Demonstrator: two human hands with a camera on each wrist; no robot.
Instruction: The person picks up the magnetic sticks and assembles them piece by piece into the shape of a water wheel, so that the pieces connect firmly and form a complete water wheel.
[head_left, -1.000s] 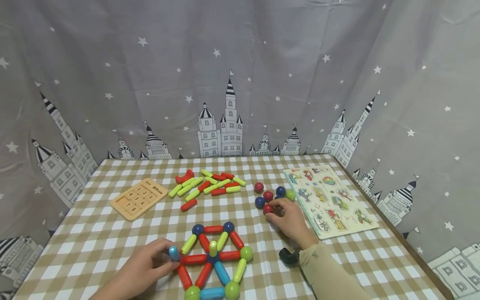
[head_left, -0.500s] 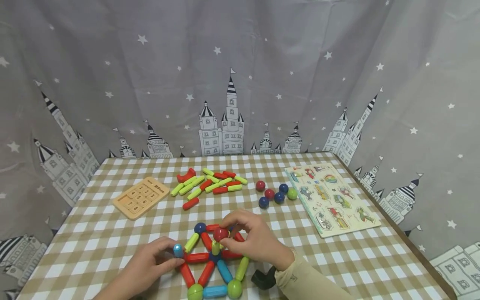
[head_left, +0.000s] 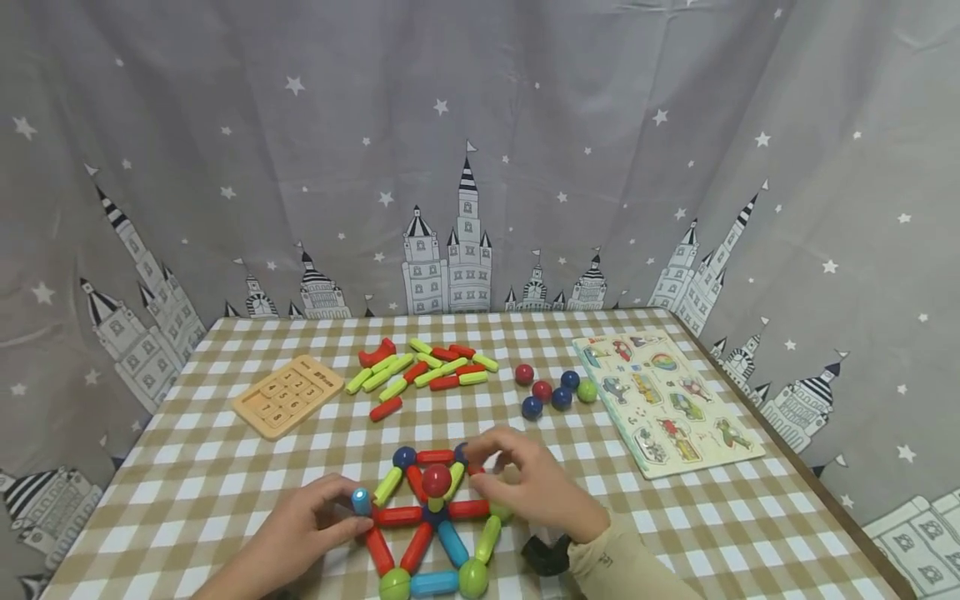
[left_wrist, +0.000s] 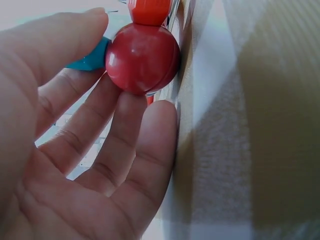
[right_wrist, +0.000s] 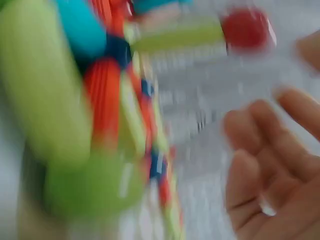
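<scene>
At the far left of the brown-and-white checked tablecloth (head_left: 187, 467) lay a pale wooden number board (head_left: 287, 395). The left hand (head_left: 296, 533) pinched an upright turquoise plastic rod (head_left: 362, 501) between thumb and fingers at the left corner of the flat wheel of coloured rods and balls (head_left: 431, 525); the left wrist view showed a glossy red ball (left_wrist: 142, 57) at that corner, resting against the fingers (left_wrist: 120, 145). Behind the wheel sat a loose pile of red and lime-green plastic rods (head_left: 420, 373). At the wheel's hub a short lime-green rod stood upright with another red ball (head_left: 437, 480) on top of it. The right hand (head_left: 536, 487) hovered just beside that ball — fingers loosely spread and curved, holding nothing, as the blurred right wrist view also suggested. Further right lay five loose balls, red, blue and green (head_left: 553, 388), then a wooden picture puzzle board (head_left: 667, 404).
</scene>
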